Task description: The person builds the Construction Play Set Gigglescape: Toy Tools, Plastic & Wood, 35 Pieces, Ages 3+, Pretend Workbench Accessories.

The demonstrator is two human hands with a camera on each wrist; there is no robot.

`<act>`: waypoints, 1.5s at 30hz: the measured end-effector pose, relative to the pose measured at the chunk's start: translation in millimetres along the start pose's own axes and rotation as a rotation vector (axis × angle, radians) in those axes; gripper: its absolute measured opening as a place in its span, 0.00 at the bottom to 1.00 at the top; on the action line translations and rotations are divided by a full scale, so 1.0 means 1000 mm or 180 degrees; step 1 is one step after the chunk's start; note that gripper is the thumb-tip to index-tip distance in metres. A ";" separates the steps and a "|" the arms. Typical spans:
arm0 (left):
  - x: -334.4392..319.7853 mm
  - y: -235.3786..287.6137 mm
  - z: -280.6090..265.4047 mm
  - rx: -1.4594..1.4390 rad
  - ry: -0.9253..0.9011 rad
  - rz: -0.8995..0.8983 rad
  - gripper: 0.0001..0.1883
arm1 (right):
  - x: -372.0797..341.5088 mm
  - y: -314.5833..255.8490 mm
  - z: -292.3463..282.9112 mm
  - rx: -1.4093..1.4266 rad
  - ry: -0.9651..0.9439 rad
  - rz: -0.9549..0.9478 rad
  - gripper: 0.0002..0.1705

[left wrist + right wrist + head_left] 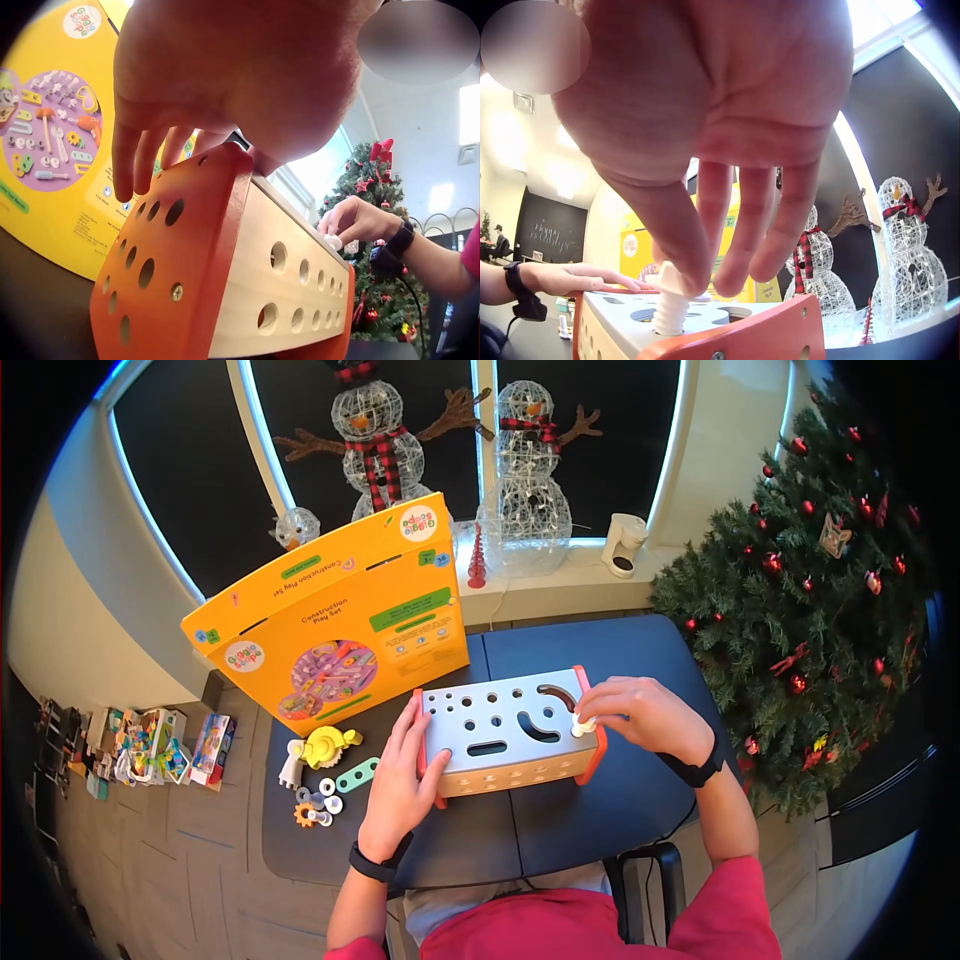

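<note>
A toy workbench (490,755) stands on the dark table, with a grey top full of holes and slots, a pale wood front and red end panels (161,255). My left hand (398,788) rests on its left end, fingers draped along the red panel and thumb near the front edge. At the right end, my right hand (650,718) pinches the head of a white toy screw (670,309) between thumb and fingers. The screw's threaded shaft points down at the grey top, beside a curved slot (538,728).
A yellow play set box (400,645) stands behind and left. Left of the workbench lie a yellow toy piece (325,747), a green strip with holes (357,775), an orange gear (304,815) and several small pieces. A Christmas tree (810,590) stands to the right.
</note>
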State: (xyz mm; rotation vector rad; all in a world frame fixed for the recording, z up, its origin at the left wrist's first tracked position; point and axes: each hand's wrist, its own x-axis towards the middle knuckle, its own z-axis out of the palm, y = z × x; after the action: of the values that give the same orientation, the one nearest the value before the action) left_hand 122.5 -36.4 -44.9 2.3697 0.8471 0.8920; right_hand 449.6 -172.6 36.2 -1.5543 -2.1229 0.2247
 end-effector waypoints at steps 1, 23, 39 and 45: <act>0.000 0.001 0.000 -0.0052 -0.0024 -0.0048 0.26 | 0.001 0.000 0.000 -0.0021 -0.0028 -0.0002 0.12; -0.003 0.001 0.005 -0.0067 -0.0013 0.0011 0.22 | -0.003 -0.011 0.007 0.0033 -0.0037 0.0166 0.10; -0.004 -0.002 0.006 -0.0172 -0.0040 -0.0110 0.21 | 0.007 -0.012 0.023 -0.0688 0.0471 0.0418 0.26; -0.004 -0.004 0.007 0.0005 0.0038 0.0027 0.23 | 0.009 -0.006 0.026 -0.0766 0.0357 0.0459 0.32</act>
State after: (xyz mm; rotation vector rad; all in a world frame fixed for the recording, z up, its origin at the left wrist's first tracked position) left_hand 123.9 -37.6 -53.8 2.3732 0.8435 0.9099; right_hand 429.9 -162.6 18.7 -1.8143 -2.0114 -0.0718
